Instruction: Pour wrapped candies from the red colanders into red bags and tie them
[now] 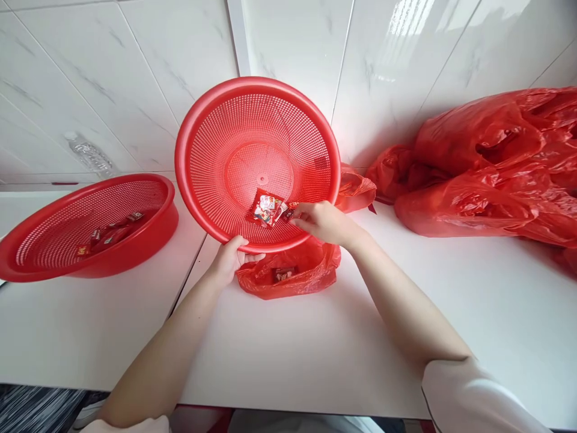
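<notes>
A round red plastic basket (261, 120) with mesh walls is tilted toward me, its near rim above an open red plastic bag (315, 270). My left hand (228, 258) grips that near rim, thumb on top and fingers beneath. Several small printed packets (267, 207) lie in the lower part of the basket. My right hand (322, 221) reaches over the rim at the right, fingers pinched on a small red packet (291, 210) beside the others. Inside the bag a dark red packet (283, 274) shows; the rest of its contents is hidden.
Another red mesh basket (164, 222) stands on the white table (252, 355) at the left, with several packets (112, 234) in it. A clear plastic bottle (90, 155) is behind it. Full-looking red plastic bags (473, 207) are heaped at the right against the tiled wall (288, 42).
</notes>
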Tool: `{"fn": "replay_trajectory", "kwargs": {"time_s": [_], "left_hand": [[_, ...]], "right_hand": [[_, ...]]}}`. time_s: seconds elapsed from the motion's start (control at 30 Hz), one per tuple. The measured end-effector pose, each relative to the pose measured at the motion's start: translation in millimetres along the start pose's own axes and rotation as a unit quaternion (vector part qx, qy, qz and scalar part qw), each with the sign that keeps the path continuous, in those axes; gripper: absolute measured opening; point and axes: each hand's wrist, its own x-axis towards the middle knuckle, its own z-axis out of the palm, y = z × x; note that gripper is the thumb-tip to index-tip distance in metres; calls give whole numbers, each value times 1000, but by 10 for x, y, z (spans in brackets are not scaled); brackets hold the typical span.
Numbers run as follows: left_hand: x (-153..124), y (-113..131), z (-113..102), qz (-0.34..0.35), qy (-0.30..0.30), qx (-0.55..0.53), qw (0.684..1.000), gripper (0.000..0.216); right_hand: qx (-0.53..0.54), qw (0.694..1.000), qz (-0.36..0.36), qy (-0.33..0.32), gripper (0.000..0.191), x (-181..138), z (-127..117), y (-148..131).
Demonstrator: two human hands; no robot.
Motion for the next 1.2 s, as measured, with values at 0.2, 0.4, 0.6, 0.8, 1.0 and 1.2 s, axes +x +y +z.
{"fn": "replay_trajectory", "kwargs": {"time_s": [0.2, 0.4, 0.6, 0.8, 1.0, 1.2], "left_hand": [[-84, 3, 61, -22, -17, 21, 999, 12], [-81, 20, 75, -37, -10, 14, 999, 17], [0, 5, -20, -25, 0, -13, 1000, 9], [41, 11, -77, 4, 12, -39, 999, 9], [42, 26, -59, 11, 17, -47, 999, 7], [12, 22, -12, -4, 5, -29, 1000, 9]], "right_hand": [[-209, 976, 46, 35, 23, 67, 148, 189], [5, 998, 66, 17, 27, 91, 126, 294], [424, 900, 78, -58, 32, 55, -39, 199], [466, 878, 58, -92, 35, 25, -81, 138], [377, 917, 15, -127, 33, -8, -122, 61], [254, 966, -28, -24, 26, 18, -3, 92]]}}
